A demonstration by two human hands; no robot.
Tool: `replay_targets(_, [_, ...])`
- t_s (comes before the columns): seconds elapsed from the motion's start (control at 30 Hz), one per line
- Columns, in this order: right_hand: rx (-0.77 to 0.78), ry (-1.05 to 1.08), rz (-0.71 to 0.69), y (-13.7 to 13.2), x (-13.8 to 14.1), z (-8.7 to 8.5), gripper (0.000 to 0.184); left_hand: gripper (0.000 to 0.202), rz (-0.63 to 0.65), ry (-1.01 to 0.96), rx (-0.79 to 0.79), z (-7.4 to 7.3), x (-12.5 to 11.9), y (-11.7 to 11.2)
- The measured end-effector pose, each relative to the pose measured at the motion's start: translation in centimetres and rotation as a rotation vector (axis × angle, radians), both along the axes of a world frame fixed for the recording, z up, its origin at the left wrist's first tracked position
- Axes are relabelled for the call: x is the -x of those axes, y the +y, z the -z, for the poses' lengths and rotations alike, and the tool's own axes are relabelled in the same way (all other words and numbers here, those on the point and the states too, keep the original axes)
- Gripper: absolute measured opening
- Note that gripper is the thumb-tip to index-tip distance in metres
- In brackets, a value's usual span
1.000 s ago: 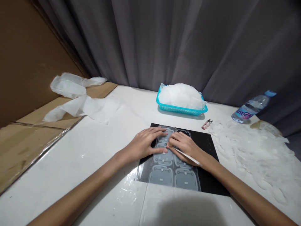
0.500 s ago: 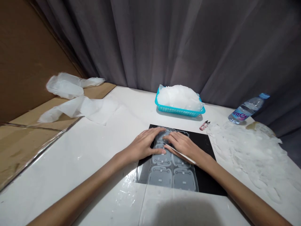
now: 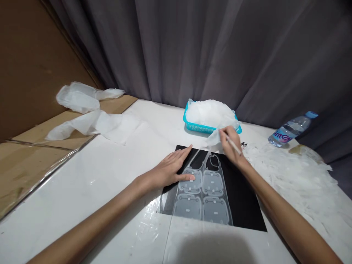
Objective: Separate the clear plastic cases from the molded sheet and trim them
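A black mat (image 3: 243,198) lies under a sheet of clear film (image 3: 189,205) with rounded-square grey shapes in two columns. My left hand (image 3: 172,167) rests flat with spread fingers on the left part of the sheet, its thumb on one of the shapes. Above the far edge of the mat, my right hand (image 3: 231,145) is closed around a slim white stick-like tool (image 3: 233,143). From its fingertips hangs a translucent film piece (image 3: 212,140), drawn up from the sheet. Where it came away, the black mat shows through open outlines.
Behind the mat stands a blue basket (image 3: 200,128) heaped with white film pieces (image 3: 210,112). Loose translucent scraps (image 3: 297,183) cover the right side, near a tilted water bottle (image 3: 291,130). Small snips (image 3: 243,144) are partly hidden by my right hand. More film (image 3: 93,124) lies left on cardboard.
My right hand has moved from the sheet up toward the basket, lifting a film piece away from the two far shapes. My left hand has stayed in place.
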State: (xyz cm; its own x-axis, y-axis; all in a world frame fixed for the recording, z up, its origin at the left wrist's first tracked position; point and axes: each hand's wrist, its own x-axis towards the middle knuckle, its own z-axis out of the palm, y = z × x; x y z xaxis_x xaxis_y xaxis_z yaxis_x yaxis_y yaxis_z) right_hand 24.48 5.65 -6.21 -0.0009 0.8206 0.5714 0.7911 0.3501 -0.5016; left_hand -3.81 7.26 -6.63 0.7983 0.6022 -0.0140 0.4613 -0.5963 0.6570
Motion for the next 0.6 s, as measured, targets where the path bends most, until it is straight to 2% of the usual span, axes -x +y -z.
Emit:
replay_targets(0.07, [0.048, 0.053, -0.005, 1.0, -1.4, -0.9, 0.028, 0.101, -0.018, -0.036, -0.003, 0.0, 0.2, -0.1])
replay_targets(0.13, [0.104, 0.081, -0.053, 0.8, -1.7, -1.9, 0.027, 0.102, -0.036, -0.069, 0.007, 0.0, 0.4, -0.2])
replay_targets(0.23, [0.197, 0.113, -0.145, -0.9, -0.5, -3.4, 0.025, 0.104, -0.114, -0.181, 0.061, -0.2, 0.2, -0.5])
replay_targets(0.33, [0.392, 0.190, -0.334, -2.4, 1.2, -5.0, 0.023, 0.099, -0.205, -0.340, 0.082, -0.8, -0.7, -0.8])
replay_targets(0.4, [0.509, 0.234, -0.465, -3.0, 2.0, -5.8, 0.022, 0.081, -0.203, -0.413, 0.105, -1.2, -1.5, -1.2])
replay_targets(0.47, [0.544, 0.291, -0.534, -3.2, 2.5, -6.0, 0.021, 0.048, -0.203, -0.446, 0.189, -1.6, -2.2, -1.6])
replay_targets(0.53, [0.490, 0.391, -0.514, -3.1, 2.6, -5.7, 0.025, 0.031, -0.259, -0.479, 0.324, -1.9, -2.6, -2.0])
replay_targets(0.6, [0.379, 0.464, -0.410, -3.1, 2.5, -4.9, 0.026, 0.030, -0.333, -0.543, 0.474, -2.1, -2.7, -2.3])
